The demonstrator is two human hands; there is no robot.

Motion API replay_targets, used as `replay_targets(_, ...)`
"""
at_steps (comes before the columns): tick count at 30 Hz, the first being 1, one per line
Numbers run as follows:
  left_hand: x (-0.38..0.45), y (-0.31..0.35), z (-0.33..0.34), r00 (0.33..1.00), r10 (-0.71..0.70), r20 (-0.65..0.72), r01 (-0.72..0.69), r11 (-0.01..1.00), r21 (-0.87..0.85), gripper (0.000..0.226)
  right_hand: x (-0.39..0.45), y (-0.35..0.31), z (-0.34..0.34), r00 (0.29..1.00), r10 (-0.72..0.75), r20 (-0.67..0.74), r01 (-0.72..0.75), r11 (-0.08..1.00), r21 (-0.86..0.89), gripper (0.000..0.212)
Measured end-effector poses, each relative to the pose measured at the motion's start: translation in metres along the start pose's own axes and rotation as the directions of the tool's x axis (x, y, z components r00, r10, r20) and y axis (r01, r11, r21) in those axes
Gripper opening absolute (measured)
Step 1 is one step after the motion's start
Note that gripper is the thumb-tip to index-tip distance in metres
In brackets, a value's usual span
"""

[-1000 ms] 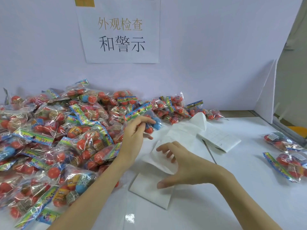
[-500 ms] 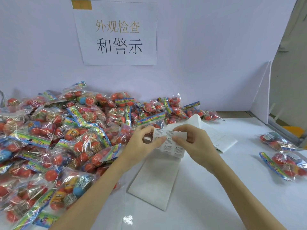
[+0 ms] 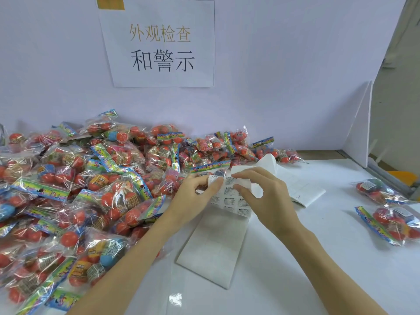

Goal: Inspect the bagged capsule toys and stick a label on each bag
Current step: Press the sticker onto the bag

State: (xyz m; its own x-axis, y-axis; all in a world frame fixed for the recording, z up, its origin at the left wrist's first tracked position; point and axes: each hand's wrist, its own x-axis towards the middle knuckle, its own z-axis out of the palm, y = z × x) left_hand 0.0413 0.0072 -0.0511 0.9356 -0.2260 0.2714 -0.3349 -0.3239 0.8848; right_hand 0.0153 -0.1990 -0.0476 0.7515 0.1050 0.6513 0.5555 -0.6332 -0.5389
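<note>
Both hands are pinching the label sheet (image 3: 229, 194): left hand (image 3: 195, 196) gripping its left edge, right hand (image 3: 268, 196) its top, nearer the unlabelled bag pile (image 3: 91, 189) lying leftward.

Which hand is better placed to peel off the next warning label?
Probably the right hand: its thumb and fingertips pinch the upper edge of the warning label sheet, where a label could be lifted. The left hand grips the sheet's left side and steadies it.
</note>
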Motion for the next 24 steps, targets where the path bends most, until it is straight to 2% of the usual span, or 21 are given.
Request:
replay_targets(2,0.0,0.001,0.001,1.0,-0.024,0.008,0.024,1.0,-0.007,0.065,0.0,0.0,0.0,0.998,-0.057,-0.03,0.056,0.998,-0.038,0.019)
replay_targets(5,0.001,0.001,0.0,0.999,0.007,-0.035,-0.005,0.999,0.039,0.063,0.0,-0.003,0.0,0.983,-0.173,-0.066,0.17,0.984,-0.044,0.017)
replay_targets(7,0.001,0.0,0.0,0.998,0.015,-0.068,-0.013,1.0,0.02,0.058,0.0,-0.008,0.002,0.978,-0.182,-0.104,0.188,0.98,0.06,0.014)
replay_targets(10,0.0,0.004,0.002,0.994,-0.018,-0.11,0.005,0.993,-0.118,0.054,0.001,-0.017,0.004,0.993,0.044,-0.11,0.007,0.905,0.425,0.016)
replay_targets(12,-0.001,0.008,0.001,0.978,-0.049,-0.203,-0.006,0.964,-0.265,0.051,0.005,-0.017,0.001,0.973,0.213,-0.094,-0.123,0.814,0.568,0.016)
replay_targets(13,-0.001,0.01,0.0,0.967,-0.037,-0.254,-0.038,0.958,-0.284,0.045,0.007,-0.015,-0.001,0.952,0.291,-0.092,-0.173,0.762,0.624,0.015)
replay_targets(15,-0.001,0.01,-0.007,0.948,0.022,-0.319,-0.105,0.963,-0.247,0.019,0.01,-0.012,-0.008,0.901,0.43,-0.061,-0.245,0.619,0.746,0.014)
replay_targets(17,-0.002,0.008,-0.01,0.949,0.072,-0.306,-0.146,0.963,-0.228,0.024,0.013,-0.01,-0.014,0.87,0.492,0.006,-0.295,0.511,0.807,0.01)
replay_targets(19,-0.002,0.009,-0.01,0.961,0.071,-0.267,-0.144,0.954,-0.264,0.03,0.013,-0.008,-0.015,0.873,0.487,0.039,-0.325,0.519,0.79,0.009)
replay_targets(24,0.0,0.006,-0.003,0.975,0.098,-0.198,-0.157,0.937,-0.311,0.033,0.009,-0.013,-0.008,0.928,0.365,0.071,-0.319,0.685,0.655,0.027)
